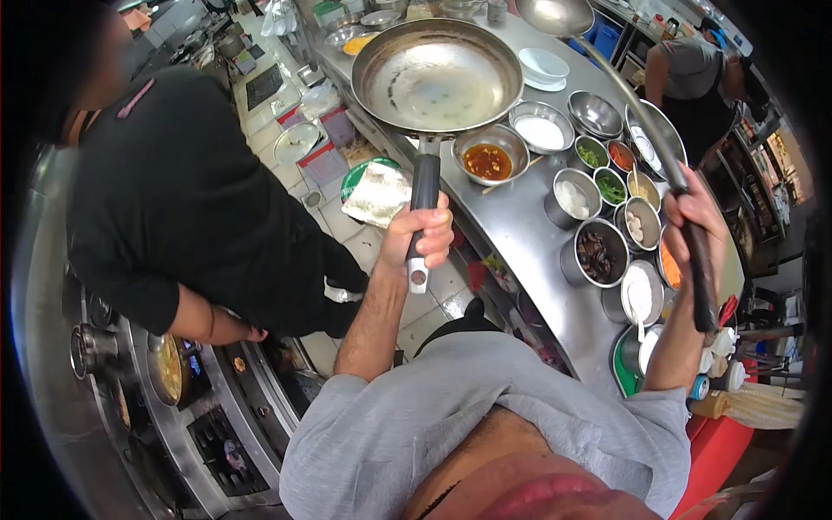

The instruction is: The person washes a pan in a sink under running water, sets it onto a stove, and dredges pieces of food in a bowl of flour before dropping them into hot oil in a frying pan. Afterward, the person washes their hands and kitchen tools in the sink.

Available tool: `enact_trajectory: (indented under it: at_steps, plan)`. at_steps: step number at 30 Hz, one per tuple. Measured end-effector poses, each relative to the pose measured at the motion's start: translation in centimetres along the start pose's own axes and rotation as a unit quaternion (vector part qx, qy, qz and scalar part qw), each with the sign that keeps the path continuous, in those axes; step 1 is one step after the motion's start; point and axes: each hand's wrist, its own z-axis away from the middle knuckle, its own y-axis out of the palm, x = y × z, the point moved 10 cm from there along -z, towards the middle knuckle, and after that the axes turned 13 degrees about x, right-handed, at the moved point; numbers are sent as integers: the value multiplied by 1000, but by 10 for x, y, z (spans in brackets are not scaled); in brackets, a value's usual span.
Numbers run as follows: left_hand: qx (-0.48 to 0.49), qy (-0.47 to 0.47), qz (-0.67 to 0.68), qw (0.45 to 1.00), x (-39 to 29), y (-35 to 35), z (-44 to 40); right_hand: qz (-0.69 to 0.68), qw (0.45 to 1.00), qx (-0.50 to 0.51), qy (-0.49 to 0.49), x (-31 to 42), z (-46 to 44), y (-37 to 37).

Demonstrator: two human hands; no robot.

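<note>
My left hand [419, 232] is closed round the black handle of a frying pan [438, 82], raised in front of me. A thin wet sheen covers the pan's worn inner surface. In my right hand [696, 221] is the dark grip of a long metal ladle [555, 16], its bowl up at the top edge. Below the ladle stand metal pots of ingredients, among them dark sliced pieces [596, 256], chopped greens [611, 187] and white powder [641, 290]. A bowl of reddish-brown sauce [487, 163] sits just beyond the pan handle.
A steel counter [529, 251] runs along my right side. At left a person in black [191, 191] stands by the stove [204, 425], where a pan of food [169, 368] sits. Another person [693, 74] is at the far right. White bowls [544, 66] stand behind the sauce.
</note>
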Motion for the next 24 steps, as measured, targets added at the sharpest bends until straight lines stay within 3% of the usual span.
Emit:
enact_trajectory:
  at_steps: [5, 10, 13, 15, 24]
  plan:
    - [-28, -12, 35, 999, 33, 38, 82, -44, 993, 100, 41, 25, 71, 48]
    - [-88, -5, 40, 995, 89, 75, 181, 100, 987, 89, 85, 28, 120, 60]
    - [-131, 46, 45, 989, 134, 98, 241, 154, 964, 123, 181, 17, 149, 84]
    - [-148, 46, 44, 987, 177, 118, 281, 178, 949, 186, 181, 7, 161, 94]
    - [-233, 308, 29, 922, 324, 253, 416, 74, 846, 474, 232, -61, 222, 183]
